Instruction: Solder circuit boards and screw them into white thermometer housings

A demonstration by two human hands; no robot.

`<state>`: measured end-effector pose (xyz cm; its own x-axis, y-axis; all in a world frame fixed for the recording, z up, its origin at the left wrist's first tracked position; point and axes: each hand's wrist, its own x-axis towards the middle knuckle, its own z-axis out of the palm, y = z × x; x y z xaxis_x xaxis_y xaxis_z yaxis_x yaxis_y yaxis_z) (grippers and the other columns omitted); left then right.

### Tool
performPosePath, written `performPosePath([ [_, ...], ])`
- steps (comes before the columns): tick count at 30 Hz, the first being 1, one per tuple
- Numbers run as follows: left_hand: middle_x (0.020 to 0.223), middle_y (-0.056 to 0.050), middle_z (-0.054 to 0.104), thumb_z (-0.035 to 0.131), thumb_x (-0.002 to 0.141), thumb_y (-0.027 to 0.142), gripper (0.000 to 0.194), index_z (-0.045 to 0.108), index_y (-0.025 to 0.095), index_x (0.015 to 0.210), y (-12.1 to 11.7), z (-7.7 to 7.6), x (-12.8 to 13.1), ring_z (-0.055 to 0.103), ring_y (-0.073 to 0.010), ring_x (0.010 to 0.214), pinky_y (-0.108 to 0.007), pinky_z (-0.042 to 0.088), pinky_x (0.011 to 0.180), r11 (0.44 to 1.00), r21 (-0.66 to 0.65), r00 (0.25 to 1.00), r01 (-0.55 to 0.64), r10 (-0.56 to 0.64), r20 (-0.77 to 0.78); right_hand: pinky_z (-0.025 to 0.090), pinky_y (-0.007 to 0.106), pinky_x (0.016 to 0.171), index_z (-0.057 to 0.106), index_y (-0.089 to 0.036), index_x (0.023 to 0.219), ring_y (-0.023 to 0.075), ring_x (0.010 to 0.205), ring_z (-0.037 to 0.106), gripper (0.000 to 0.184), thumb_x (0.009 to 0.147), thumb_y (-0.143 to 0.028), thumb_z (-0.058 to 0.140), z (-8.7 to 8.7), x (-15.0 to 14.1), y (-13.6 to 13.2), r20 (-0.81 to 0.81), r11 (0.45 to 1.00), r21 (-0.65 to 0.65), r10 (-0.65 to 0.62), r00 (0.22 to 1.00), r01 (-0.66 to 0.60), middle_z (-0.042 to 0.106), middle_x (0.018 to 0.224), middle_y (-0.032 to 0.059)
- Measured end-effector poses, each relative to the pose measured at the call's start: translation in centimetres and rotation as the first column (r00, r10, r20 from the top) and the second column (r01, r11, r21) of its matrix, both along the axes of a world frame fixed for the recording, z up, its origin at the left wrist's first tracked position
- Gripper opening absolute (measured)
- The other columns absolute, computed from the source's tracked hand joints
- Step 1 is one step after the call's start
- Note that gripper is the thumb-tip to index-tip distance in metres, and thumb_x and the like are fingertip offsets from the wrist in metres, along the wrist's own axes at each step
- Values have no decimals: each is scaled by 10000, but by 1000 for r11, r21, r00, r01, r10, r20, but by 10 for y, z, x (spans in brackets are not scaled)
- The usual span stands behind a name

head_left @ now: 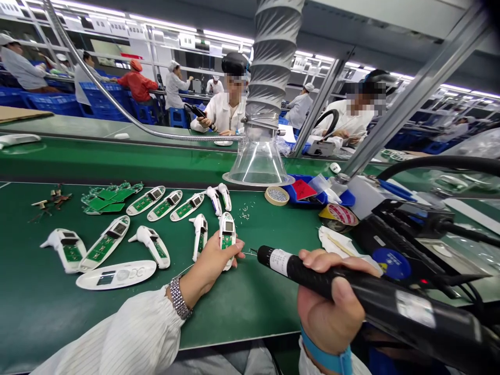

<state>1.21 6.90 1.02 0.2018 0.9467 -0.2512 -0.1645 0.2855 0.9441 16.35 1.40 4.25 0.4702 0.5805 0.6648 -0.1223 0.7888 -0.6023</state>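
My left hand (213, 258) grips a white plastic device housing (227, 240) upright on the green mat, its green circuit board showing. My right hand (332, 297) is closed around a black soldering iron (312, 273). Its thin metal tip points left, just beside my left fingers and a little apart from the housing. Several similar white housings with green boards (104, 243) lie to the left of my left hand. A flat white cover (116, 275) rests near them. My left wrist wears a metal watch band (178, 297).
A clear fume hood (258, 164) on a ribbed duct hangs above the mat. Nearby are a tape roll (276, 196), a blue tray (308, 190), loose green boards (109, 199) and a black soldering station (402, 245). Co-workers in white sit across the conveyor.
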Motion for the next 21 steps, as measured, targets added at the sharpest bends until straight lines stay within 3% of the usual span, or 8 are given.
performPosePath([
  [3,948,-87,650,682,740,209,228,521,138,885,-2,3,2,614,-124,694,-211,453,517,995,-94,997,28,-20,77,455,330,694,549,-225,920,149,630,485,171,761,-255,605,6,3,-8,-48,1000,-14,17,999,-18,567,668,-33],
  [7,870,-100,687,673,739,103,187,556,113,885,-4,5,4,650,-134,698,-205,506,576,965,-239,962,109,-41,271,450,318,683,562,-228,909,144,610,474,180,754,-283,634,9,3,-13,-64,1000,-4,17,998,-17,558,651,-36],
  [15,752,-72,686,626,765,41,154,554,96,890,-4,5,4,643,-108,632,-194,536,616,963,-237,945,126,-43,325,445,324,676,553,-231,914,144,606,473,183,759,-283,636,11,2,-17,-64,999,-11,45,997,-46,552,650,-37],
  [21,799,-86,689,678,724,57,204,560,105,883,-5,3,2,643,-111,640,-193,537,619,960,-245,941,138,-49,336,453,320,682,561,-228,903,142,611,478,180,753,-284,642,11,3,-17,-62,999,-13,34,997,-35,555,648,-35],
])
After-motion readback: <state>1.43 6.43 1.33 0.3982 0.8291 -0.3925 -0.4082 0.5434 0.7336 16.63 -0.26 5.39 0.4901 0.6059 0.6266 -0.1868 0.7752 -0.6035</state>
